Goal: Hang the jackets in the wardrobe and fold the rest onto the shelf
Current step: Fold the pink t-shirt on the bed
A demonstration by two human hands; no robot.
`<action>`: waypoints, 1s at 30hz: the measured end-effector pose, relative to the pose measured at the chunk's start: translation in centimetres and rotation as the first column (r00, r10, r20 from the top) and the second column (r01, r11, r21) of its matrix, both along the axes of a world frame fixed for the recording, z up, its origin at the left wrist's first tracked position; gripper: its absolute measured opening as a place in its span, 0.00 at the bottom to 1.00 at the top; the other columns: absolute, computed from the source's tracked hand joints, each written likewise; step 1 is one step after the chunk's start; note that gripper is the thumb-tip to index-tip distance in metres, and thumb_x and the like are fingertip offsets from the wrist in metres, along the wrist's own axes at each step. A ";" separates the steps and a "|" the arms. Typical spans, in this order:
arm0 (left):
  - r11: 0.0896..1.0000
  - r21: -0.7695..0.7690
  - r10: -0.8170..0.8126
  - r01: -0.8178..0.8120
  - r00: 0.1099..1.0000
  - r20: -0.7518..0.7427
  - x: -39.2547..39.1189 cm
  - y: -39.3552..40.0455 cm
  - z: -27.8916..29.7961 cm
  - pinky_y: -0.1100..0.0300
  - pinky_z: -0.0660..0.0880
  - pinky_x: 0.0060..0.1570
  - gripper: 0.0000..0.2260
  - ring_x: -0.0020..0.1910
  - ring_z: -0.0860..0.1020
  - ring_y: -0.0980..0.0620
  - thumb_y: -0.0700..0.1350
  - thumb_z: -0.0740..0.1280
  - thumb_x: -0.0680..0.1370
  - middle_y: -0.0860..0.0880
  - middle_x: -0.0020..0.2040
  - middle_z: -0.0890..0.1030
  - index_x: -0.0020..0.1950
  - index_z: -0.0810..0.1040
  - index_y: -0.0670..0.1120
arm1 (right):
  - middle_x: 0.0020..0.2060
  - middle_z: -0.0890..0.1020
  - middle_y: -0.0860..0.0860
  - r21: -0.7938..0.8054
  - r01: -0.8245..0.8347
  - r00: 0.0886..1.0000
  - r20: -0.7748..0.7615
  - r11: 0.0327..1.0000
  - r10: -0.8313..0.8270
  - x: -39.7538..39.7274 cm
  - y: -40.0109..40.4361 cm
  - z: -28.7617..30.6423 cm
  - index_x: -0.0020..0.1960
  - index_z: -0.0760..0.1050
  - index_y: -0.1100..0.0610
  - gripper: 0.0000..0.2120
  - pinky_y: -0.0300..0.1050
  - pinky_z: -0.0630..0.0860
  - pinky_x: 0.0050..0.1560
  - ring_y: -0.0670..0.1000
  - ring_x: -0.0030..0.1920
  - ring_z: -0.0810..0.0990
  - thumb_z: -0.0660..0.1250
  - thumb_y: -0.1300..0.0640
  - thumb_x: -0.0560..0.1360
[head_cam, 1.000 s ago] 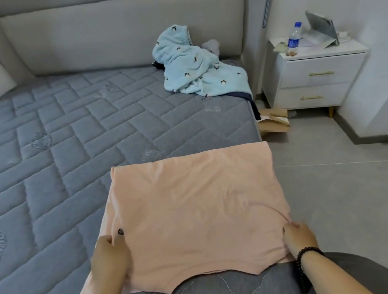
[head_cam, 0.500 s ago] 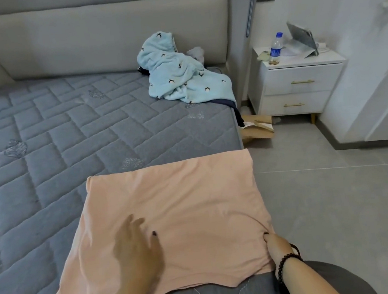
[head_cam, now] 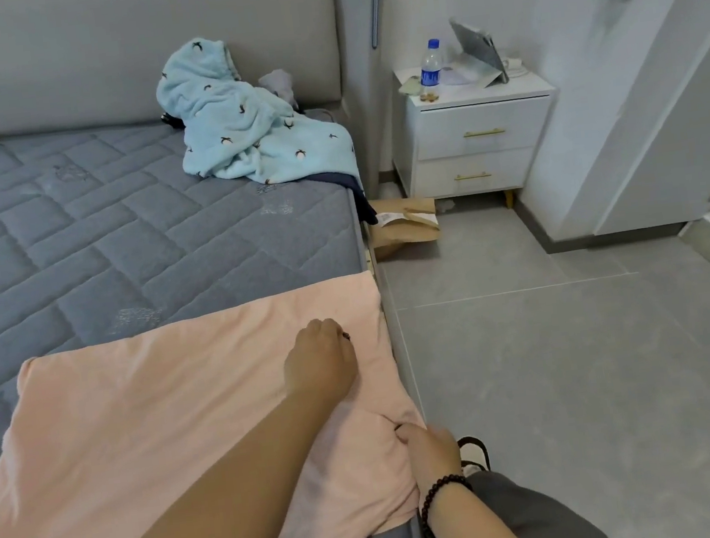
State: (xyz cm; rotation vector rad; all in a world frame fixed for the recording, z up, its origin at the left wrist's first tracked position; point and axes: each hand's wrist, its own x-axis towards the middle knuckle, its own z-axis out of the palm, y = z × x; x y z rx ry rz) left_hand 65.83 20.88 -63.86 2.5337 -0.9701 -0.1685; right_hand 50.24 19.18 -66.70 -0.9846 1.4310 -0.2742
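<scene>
Pink garment [head_cam: 150, 425] lies spread flat on the bed [head_cam: 119, 233], at its near right corner, right side along the bed's edge. My left hand [head_cam: 319, 363] is crossed over onto the cloth's right part, fingers curled down against the fabric; can't tell whether they pinch it. My right hand [head_cam: 431, 448] holds a bunched bit of the near right hem, fingers closed on it.

Fold in hand, by my reading: take the right side over toward the left. Do it well by gripping both right corners, lifting together, laying edge to edge, then smoothing out the bunching by the right hand.

Against half a second back: left hand has travelled from mid-cloth, fingers spread, to the right part, fingers curled. Right hand keeps its hem grip. Blue hooded garment [head_cam: 249, 135] unmoved at the bed's far right corner.
</scene>
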 end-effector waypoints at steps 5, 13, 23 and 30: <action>0.993 0.117 -0.002 0.001 1.000 0.004 0.4 -5.7 0.3 0.51 0.75 0.50 0.20 0.52 0.76 0.44 0.57 0.54 0.81 0.44 0.55 0.75 0.57 0.74 0.43 | 0.34 0.77 0.53 -0.066 -0.023 0.999 -0.040 0.998 0.020 -0.2 -0.8 0.0 0.36 0.73 0.57 0.08 0.40 0.66 0.30 0.51 0.33 0.73 0.64 0.65 0.72; 0.874 0.481 0.045 -0.066 0.997 0.055 0.4 -10.6 0.1 0.55 0.68 0.42 0.34 0.55 0.76 0.45 0.67 0.64 0.73 0.45 0.57 0.74 0.65 0.63 0.42 | 0.29 0.70 0.49 -0.007 -0.095 0.995 -0.007 0.995 0.095 -0.3 -2.1 -0.3 0.32 0.67 0.56 0.15 0.29 0.60 0.18 0.47 0.28 0.66 0.60 0.69 0.74; 0.923 0.380 0.076 -0.054 0.996 -0.043 0.7 -10.5 1.4 0.53 0.75 0.50 0.16 0.53 0.78 0.42 0.43 0.64 0.78 0.42 0.55 0.78 0.65 0.71 0.42 | 0.38 0.83 0.47 -0.107 0.349 0.915 0.253 0.931 -0.314 -0.8 -2.2 1.0 0.37 0.79 0.47 0.19 0.33 0.75 0.36 0.47 0.41 0.81 0.64 0.71 0.70; 0.979 -0.092 0.117 -0.180 0.877 -0.466 0.4 -9.4 5.8 0.47 0.81 0.43 0.13 0.34 0.78 0.44 0.37 0.57 0.79 0.40 0.46 0.77 0.61 0.74 0.35 | 0.41 0.83 0.50 -0.286 0.372 0.919 0.249 0.883 -0.306 -4.8 -4.5 3.6 0.43 0.81 0.52 0.13 0.40 0.75 0.43 0.48 0.41 0.81 0.69 0.70 0.69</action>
